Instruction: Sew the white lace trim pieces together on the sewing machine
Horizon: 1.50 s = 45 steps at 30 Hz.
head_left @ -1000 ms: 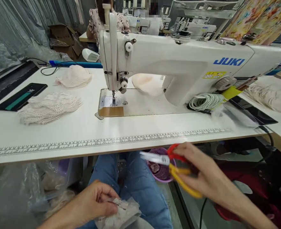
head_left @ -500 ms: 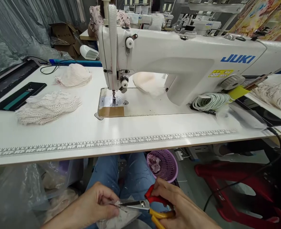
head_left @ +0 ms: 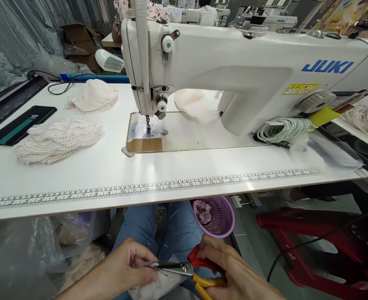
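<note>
Low in the head view, over my lap, my left hand (head_left: 138, 264) pinches a piece of pale fabric (head_left: 163, 285) between thumb and fingers. My right hand (head_left: 223, 266) is wrapped round the handles of a pair of scissors (head_left: 184, 268), one handle red and the other yellow. The blades point left and reach the fabric beside my left fingertips. They look nearly closed; exactly where they meet the fabric is hard to make out. Part of the fabric is hidden behind the scissors and my left hand.
A white sewing machine (head_left: 249, 75) stands on the table (head_left: 115, 171). Lace pieces (head_left: 58, 139), pale fabric (head_left: 93, 96), a black case (head_left: 21, 125) and coiled cord (head_left: 284, 130) lie around it. Below are a purple basket (head_left: 223, 214), a red stool (head_left: 284, 221) and plastic bags (head_left: 18, 258).
The camera view has shifted slightly, so the machine appears a little higher and larger. Both hands keep their holds, and the scissors have barely moved.
</note>
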### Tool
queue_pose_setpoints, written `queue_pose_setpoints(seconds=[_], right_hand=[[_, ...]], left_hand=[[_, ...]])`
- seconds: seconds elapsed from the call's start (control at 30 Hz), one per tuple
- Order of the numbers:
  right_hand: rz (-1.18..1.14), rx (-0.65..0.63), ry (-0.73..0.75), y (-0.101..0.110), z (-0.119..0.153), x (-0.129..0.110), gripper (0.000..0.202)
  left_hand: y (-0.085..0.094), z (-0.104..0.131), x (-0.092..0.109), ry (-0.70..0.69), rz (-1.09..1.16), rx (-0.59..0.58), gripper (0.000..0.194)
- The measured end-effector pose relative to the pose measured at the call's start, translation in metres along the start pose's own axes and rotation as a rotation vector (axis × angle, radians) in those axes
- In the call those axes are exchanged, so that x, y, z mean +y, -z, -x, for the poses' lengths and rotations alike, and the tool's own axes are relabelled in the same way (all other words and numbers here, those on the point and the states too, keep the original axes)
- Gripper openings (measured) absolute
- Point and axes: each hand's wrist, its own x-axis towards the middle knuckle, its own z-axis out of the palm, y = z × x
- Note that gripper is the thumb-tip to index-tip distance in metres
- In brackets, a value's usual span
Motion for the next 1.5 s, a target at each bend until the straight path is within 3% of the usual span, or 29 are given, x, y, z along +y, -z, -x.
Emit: queue_pose_setpoints(seconds=[0.4,0.6,0.8,0.9,1.03,1.23,1.33,1.5], right_hand=[[-0.011,-0.064,-0.053,-0.001,-0.003,0.001,0.033],[-0.077,0.062,0.009,-0.006,-0.002,0.011,0.037],[-0.225,0.262,0.179,-0.016,-0.008,0.012,0.038],[-0.234,0.271,0.229,-0.01,-0.009,0.009,0.035],[-0.014,0.289,0.228,0.028,0.006,0.001,0.031],[0.435,0.582,0.317,0.127,0.009,0.005,0.022],[0.591,0.597,0.288,0.17,-0.003,0.022,0.025],[0.746,0.592,0.236,0.202,-0.019,0.045,0.029]], left_hand=[[0.003,0.001,-0.001,0.001,0.003,0.043,0.041],[0.002,0.001,0.003,0.017,0.05,0.026,0.054],[0.001,0.002,0.002,0.004,0.061,0.041,0.053],[0.002,0.001,-0.001,-0.011,0.088,0.003,0.057],[0.007,-0.002,-0.01,-0.056,0.126,-0.035,0.057],[0.009,-0.002,-0.013,-0.101,0.147,-0.055,0.053],[0.01,-0.001,-0.013,-0.098,0.152,-0.043,0.052],[0.013,0.001,-0.014,-0.091,0.113,-0.007,0.048]])
